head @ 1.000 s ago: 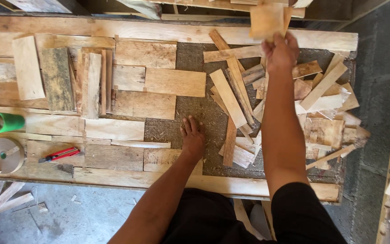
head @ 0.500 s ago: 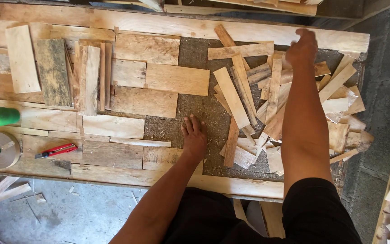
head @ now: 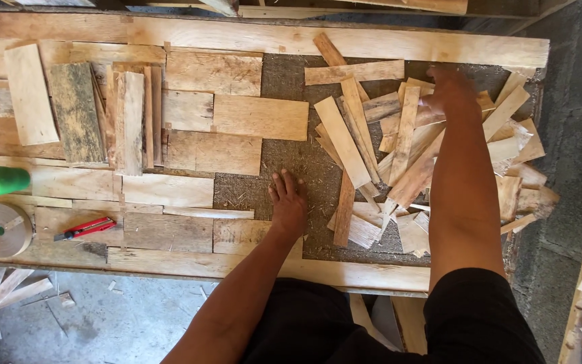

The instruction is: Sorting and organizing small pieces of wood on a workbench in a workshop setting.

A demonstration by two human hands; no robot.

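Your left hand [head: 287, 205] lies flat and open on the board [head: 237, 236], holding nothing. Your right hand [head: 449, 91] rests on the scraps [head: 405, 145]; its grip I cannot tell.

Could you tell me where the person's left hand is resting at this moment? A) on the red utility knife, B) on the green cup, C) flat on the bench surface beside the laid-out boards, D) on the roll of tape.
C: the left hand lies palm down with fingers spread on the bench, at the edge of the laid-out boards, far from the red utility knife.
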